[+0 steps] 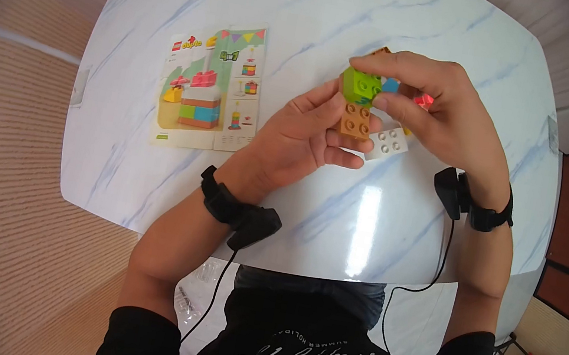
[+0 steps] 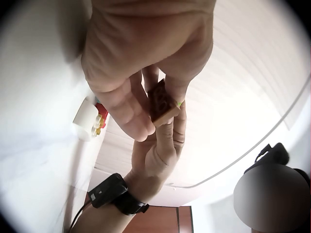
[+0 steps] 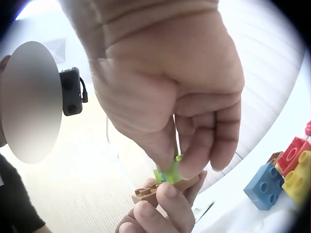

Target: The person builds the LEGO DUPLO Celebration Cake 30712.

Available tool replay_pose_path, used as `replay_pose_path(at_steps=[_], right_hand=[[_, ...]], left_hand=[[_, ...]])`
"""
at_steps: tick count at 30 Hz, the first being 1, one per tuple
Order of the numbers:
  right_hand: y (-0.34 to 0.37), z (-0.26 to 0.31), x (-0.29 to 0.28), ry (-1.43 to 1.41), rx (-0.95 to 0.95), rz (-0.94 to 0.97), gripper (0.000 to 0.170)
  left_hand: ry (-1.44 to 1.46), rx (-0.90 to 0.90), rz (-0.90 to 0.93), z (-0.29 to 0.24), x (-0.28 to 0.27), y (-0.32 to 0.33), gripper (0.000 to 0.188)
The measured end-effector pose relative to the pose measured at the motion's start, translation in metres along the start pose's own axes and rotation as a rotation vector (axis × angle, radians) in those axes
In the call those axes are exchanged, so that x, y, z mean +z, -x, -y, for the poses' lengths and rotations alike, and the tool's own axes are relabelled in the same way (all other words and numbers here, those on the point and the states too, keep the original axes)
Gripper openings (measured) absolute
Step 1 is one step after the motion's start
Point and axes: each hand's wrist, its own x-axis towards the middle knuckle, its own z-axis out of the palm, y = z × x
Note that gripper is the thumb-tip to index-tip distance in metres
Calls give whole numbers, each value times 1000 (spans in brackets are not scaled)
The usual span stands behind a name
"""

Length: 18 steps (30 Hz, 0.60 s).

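Note:
My left hand (image 1: 300, 131) holds an orange-brown brick (image 1: 355, 122) from below, its studs facing up. A green brick (image 1: 360, 87) sits over the far part of it, pinched between the thumb and fingers of my right hand (image 1: 446, 110). In the right wrist view, the green brick (image 3: 169, 174) rests against the brown brick (image 3: 148, 193), leaving studs bare at one end. Whether the two are fully pressed together I cannot tell. The left wrist view shows the underside of the brown brick (image 2: 163, 104) between my left fingers.
A white brick (image 1: 389, 144) lies just beyond the hands on the marbled table (image 1: 278, 214). Blue (image 3: 265, 187), red (image 3: 293, 154) and yellow (image 3: 299, 179) bricks stand close together. A printed picture booklet (image 1: 211, 86) lies to the left.

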Motion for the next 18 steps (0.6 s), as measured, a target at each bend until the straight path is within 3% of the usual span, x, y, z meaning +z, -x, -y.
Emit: replay_pose_path(at_steps=[4, 6, 8, 14, 18], right_hand=[[4, -6, -15, 41, -19, -62, 39], [7, 4, -27, 154, 41, -78, 35], [11, 9, -38, 281, 298, -2, 24], [23, 2, -25, 531, 327, 139, 14], [41, -6, -12, 686, 326, 162, 27]], left_hand=[[-24, 41, 43, -9, 2, -1, 47], [-138, 70, -87, -14, 0, 0, 46], [-143, 79, -114, -16, -2, -1, 43], [-156, 102, -257, -21, 0, -4, 38], [-125, 90, -257, -22, -2, -5, 36]])
